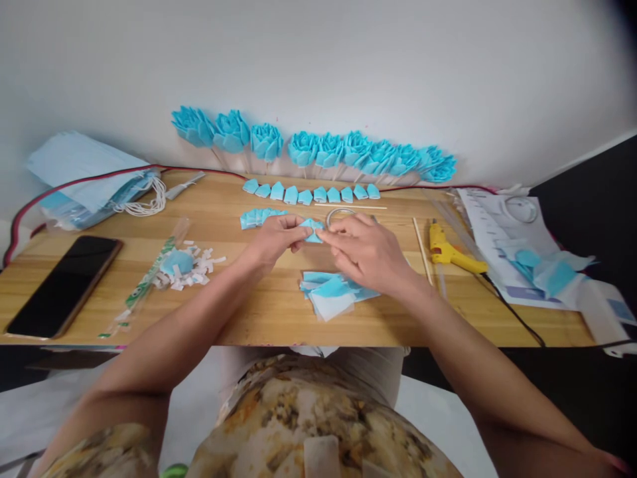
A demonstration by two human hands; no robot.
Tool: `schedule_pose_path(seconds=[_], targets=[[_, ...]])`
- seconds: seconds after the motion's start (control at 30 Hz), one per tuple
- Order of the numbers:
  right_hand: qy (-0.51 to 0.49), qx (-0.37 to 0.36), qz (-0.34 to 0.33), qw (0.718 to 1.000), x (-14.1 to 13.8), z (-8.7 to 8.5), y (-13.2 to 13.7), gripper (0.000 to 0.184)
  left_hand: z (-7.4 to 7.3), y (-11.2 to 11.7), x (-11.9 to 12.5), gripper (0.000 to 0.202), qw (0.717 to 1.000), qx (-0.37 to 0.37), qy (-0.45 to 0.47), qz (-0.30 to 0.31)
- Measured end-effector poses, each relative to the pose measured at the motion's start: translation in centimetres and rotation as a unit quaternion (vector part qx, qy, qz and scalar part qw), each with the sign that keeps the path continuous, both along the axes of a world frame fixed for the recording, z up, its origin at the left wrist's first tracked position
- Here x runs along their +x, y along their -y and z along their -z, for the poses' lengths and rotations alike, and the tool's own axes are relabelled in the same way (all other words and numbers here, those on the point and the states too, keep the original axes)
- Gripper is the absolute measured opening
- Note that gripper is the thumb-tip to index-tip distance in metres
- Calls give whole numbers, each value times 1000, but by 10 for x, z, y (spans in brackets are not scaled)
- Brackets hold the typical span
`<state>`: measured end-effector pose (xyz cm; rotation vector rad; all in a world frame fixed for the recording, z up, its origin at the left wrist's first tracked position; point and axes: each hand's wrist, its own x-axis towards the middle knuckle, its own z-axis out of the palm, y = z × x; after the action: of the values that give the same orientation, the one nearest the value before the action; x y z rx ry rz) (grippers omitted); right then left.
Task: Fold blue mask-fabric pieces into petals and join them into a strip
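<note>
Between my two hands, above the middle of the wooden table (229,305), is a small folded blue petal (312,229). My left hand (279,237) pinches its left side between thumb and fingers. From the other side my right hand (368,249) is closed, with its fingertips pressed on the petal's right part. Just left of the hands lies an overlapping row of folded blue petals (256,218). Under my right hand is a loose pile of blue and white fabric pieces (328,295). Partly hidden behind the right hand is a ring-shaped roll (338,212).
Separate folded petals (291,194) line the back, below several blue flowers on sticks (328,149) against the wall. A yellow glue gun (450,251) and a stick (422,249) lie right. Left are a phone (64,285), white scraps (199,267) and stacked blue sheets (89,172).
</note>
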<state>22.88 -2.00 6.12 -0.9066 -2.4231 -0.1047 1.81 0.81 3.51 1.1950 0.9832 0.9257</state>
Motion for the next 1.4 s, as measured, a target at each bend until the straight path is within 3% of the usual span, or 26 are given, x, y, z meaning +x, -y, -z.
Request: schedule_pose_path(seconds=[0.13,0.3,0.43,0.6,0.73,0.97,1.07,1.23,1.4], targets=[[-143,-122,43,981,4,-10,-2,29,-6,3,0,24,997,44,-49,41],[-203,-321,45,924,-6,6,-4,45,-11,7,3,21,989,87,-108,54],[-227,-347,58,908,-13,16,-5,46,-9,7,3,20,984,102,-127,68],[-324,-361,52,873,-12,22,-9,46,-6,5,0,26,994,50,-22,93],[-406,-385,48,827,-17,28,-7,47,-5,7,3,33,996,42,13,76],[-431,-422,27,797,-24,31,1,46,-1,7,7,27,999,49,-5,18],[-397,-440,1,805,-14,27,-1,45,0,5,5,24,997,62,-37,18],[-320,-362,58,873,-7,21,-4,35,-4,7,5,21,989,95,-109,41],[-364,-338,83,864,-10,25,-3,34,-1,6,5,32,997,48,-5,68]])
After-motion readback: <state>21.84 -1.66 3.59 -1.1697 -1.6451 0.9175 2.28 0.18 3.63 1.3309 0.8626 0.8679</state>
